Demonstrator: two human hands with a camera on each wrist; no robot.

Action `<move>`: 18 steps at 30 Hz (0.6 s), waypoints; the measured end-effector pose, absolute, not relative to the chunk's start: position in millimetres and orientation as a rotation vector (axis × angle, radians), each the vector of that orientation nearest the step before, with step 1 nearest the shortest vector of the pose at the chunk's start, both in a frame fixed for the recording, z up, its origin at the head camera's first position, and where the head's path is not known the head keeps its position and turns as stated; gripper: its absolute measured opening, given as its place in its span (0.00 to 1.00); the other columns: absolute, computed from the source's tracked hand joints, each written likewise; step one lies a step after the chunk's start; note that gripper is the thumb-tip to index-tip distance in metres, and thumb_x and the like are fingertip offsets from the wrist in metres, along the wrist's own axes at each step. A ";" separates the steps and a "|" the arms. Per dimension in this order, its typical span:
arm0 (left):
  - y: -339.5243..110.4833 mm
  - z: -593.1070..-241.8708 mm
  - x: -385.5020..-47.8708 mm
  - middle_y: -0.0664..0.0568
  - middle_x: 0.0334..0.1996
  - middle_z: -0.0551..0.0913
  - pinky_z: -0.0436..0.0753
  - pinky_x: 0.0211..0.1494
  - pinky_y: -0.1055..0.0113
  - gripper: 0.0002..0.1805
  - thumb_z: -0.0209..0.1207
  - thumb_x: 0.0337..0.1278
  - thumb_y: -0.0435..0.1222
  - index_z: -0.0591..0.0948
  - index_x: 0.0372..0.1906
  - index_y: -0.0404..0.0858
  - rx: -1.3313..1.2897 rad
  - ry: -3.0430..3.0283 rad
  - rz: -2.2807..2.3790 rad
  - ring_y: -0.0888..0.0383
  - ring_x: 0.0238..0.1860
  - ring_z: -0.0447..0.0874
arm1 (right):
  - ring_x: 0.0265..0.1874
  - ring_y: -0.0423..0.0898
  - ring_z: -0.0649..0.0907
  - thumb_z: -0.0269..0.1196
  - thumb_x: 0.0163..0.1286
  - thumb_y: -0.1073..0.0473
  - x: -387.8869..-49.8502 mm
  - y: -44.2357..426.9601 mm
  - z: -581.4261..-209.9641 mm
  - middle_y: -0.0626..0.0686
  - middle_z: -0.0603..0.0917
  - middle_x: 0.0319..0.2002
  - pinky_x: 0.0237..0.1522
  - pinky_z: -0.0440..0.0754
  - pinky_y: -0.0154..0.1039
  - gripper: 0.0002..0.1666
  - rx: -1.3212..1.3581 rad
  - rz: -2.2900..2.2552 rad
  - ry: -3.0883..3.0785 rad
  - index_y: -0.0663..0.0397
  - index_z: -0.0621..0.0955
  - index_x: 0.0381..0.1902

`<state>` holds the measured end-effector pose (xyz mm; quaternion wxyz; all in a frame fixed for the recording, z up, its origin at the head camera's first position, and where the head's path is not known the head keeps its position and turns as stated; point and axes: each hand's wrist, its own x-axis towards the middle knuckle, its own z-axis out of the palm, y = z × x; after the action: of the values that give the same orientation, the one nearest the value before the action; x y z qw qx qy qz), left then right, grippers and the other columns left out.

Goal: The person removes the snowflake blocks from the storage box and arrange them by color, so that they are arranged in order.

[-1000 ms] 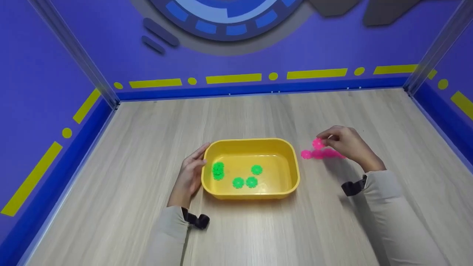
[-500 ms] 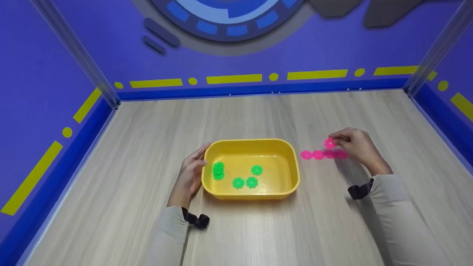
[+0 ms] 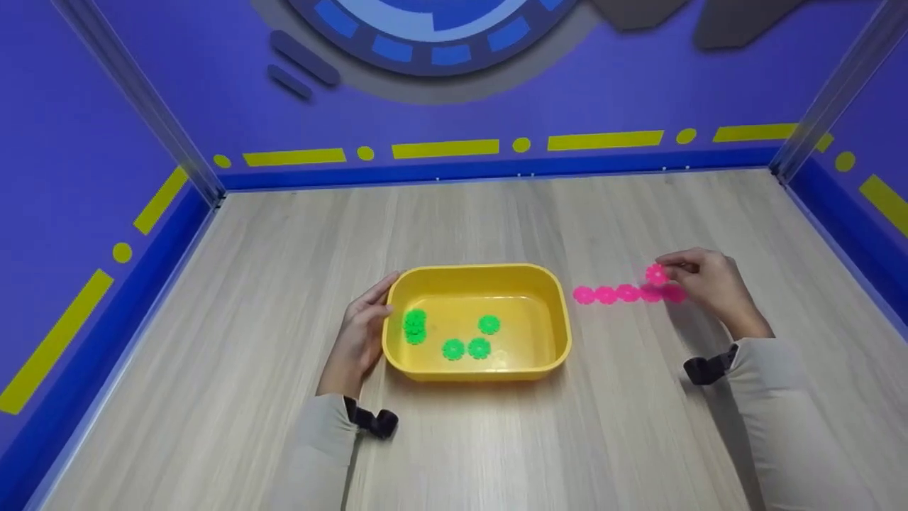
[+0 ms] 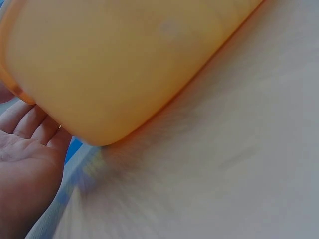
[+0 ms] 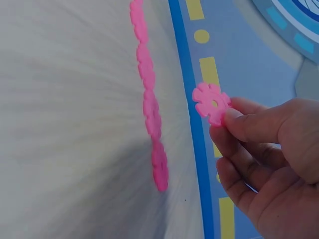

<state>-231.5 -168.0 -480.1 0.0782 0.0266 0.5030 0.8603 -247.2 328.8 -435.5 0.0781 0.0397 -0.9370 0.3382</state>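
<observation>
Before you spreads a wood-grain table [image 3: 284,248]. Nearest, your pale sleeves [image 3: 787,411] reach in. Your left hand [image 3: 358,341] grips the left end of the yellow tub [image 3: 525,341], thumb at the rim, fingers against the outer wall. Inside lie green discs [image 3: 489,325], those at the left end too bunched to count surely. A pink row [image 3: 628,293] of discs runs right of the tub; above its right part, your right hand [image 3: 716,287] pinches one pink disc [image 3: 657,275] between thumb and finger. Beyond stands a blue wall [image 3: 440,121].
</observation>
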 end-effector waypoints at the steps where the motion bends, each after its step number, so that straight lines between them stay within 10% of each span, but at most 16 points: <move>1: -168.1 -480.2 -231.7 0.40 0.74 0.57 0.58 0.75 0.59 0.34 0.44 0.55 0.20 0.58 0.71 0.26 0.079 1.504 2.576 0.51 0.74 0.55 | 0.31 0.23 0.73 0.61 0.65 0.66 -246.6 330.8 -435.7 0.67 0.85 0.44 0.28 0.72 0.20 0.12 0.110 1.012 -2.804 0.63 0.85 0.46; 18: -168.0 -479.9 -231.3 0.41 0.74 0.58 0.61 0.73 0.60 0.34 0.43 0.55 0.20 0.59 0.71 0.27 0.066 1.479 2.579 0.51 0.74 0.57 | 0.36 0.31 0.75 0.58 0.66 0.66 -238.8 360.0 -445.7 0.67 0.84 0.47 0.31 0.71 0.18 0.15 -0.063 1.047 -2.873 0.64 0.84 0.48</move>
<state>-231.3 -168.0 -479.9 0.0837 0.0221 0.4956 0.8642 -238.8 360.0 -445.7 0.0414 -0.0206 -0.9385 0.3422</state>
